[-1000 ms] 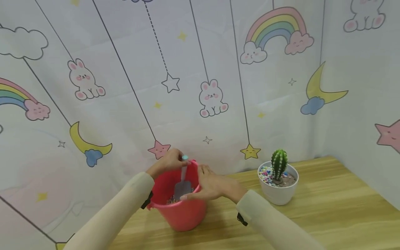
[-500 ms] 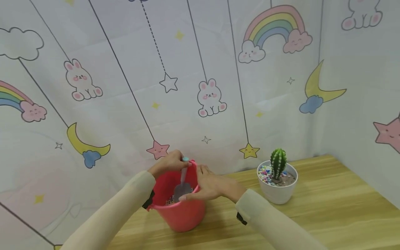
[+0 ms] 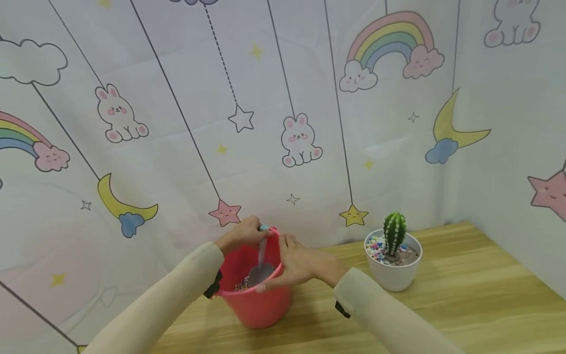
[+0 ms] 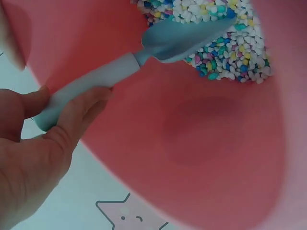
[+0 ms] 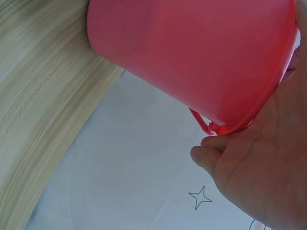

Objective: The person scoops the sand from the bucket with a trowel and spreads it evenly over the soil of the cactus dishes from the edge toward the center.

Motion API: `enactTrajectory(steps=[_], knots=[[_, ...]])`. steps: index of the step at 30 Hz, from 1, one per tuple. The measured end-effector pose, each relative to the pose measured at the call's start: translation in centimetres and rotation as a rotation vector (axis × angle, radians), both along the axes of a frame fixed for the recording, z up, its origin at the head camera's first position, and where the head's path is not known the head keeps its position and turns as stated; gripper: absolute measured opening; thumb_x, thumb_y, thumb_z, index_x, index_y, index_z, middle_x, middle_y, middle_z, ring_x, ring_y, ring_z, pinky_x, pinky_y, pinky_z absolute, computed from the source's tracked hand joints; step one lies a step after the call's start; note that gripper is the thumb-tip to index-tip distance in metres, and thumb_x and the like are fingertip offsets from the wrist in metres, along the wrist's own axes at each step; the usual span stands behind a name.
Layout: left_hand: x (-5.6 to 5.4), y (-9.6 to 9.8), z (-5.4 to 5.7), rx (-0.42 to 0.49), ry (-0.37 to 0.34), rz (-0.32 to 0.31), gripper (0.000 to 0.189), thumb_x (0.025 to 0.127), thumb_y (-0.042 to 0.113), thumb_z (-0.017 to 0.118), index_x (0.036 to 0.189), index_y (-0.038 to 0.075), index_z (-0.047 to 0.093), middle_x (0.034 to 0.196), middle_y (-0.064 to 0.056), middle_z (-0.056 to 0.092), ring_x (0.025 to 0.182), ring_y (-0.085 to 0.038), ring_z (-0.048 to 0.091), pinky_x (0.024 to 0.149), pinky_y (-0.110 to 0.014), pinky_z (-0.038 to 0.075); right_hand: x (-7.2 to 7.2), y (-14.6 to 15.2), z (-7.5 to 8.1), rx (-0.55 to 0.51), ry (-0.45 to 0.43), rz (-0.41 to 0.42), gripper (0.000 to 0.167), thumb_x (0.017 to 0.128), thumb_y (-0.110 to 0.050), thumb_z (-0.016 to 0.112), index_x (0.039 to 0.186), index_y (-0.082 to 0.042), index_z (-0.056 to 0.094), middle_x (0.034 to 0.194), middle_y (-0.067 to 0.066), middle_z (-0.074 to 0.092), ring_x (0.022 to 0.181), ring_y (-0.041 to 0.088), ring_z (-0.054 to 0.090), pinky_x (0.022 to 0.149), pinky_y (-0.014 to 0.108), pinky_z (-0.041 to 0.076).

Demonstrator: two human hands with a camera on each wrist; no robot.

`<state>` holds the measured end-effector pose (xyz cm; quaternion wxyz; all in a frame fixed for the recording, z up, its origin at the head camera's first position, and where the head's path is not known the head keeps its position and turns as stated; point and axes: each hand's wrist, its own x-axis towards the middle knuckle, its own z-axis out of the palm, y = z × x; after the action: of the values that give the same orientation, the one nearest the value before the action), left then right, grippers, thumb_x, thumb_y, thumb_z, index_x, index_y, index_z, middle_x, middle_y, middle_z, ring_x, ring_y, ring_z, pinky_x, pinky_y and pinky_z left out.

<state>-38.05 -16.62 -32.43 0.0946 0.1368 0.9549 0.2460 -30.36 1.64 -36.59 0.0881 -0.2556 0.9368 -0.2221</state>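
Note:
A red bucket [image 3: 256, 309] stands tilted on the table, with small multicoloured pebbles [image 4: 240, 52] in it. My left hand [image 3: 244, 233] grips the light handle of a small hand trowel [image 4: 168, 40] near its end, over the bucket's mouth. The trowel's grey-blue blade points down into the pebbles, and some of them lie heaped on it. My right hand [image 3: 300, 263] holds the bucket by its rim on the right side. Its thumb lies along the near rim and its fingers reach to the far rim; in the right wrist view the bucket's wall hides part of the thumb.
To the right stands a white pot [image 3: 393, 274] with a green cactus [image 3: 395, 233], brown soil and coloured pebbles. The wooden table [image 3: 477, 290] reaches back to a white cloth [image 3: 185, 157] printed with rabbits, stars and moons.
My left hand has moved slightly down and to the right with the trowel, and the blade now lies flatter in the pebbles. My right hand stays at the bucket's rim.

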Motion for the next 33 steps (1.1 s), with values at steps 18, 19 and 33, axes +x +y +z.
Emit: enactTrajectory(steps=[18, 19, 33], knots=[[1.0, 0.6, -0.2, -0.016, 0.041, 0.028, 0.034, 0.105, 0.027, 0.066, 0.078, 0.006, 0.061, 0.070, -0.002, 0.056, 0.063, -0.015, 0.054, 0.056, -0.022, 0.049, 0.0, 0.0, 0.0, -0.005, -0.017, -0.002, 0.142, 0.074, -0.092, 0.064, 0.168, -0.006, 0.001, 0.173, 0.017, 0.017, 0.156, 0.030, 0.033, 0.119, 0.050, 0.051], [1.1, 0.6, -0.2, -0.015, 0.042, 0.033, 0.035, 0.105, 0.026, 0.065, 0.077, 0.007, 0.061, 0.070, -0.002, 0.056, 0.063, -0.015, 0.053, 0.056, -0.022, 0.048, 0.0, 0.1, 0.0, -0.010, -0.019, 0.001, 0.142, 0.074, -0.092, 0.064, 0.168, -0.006, 0.000, 0.174, 0.017, 0.017, 0.157, 0.031, 0.032, 0.120, 0.050, 0.051], [1.4, -0.7, 0.0, 0.132, -0.010, 0.061, 0.032, 0.106, 0.026, 0.064, 0.080, 0.006, 0.063, 0.070, -0.003, 0.054, 0.066, -0.015, 0.054, 0.060, -0.023, 0.049, 0.0, 0.1, -0.2, -0.046, -0.019, 0.007, 0.141, 0.074, -0.089, 0.066, 0.168, -0.008, 0.000, 0.172, 0.015, 0.020, 0.152, 0.029, 0.036, 0.114, 0.049, 0.056]])
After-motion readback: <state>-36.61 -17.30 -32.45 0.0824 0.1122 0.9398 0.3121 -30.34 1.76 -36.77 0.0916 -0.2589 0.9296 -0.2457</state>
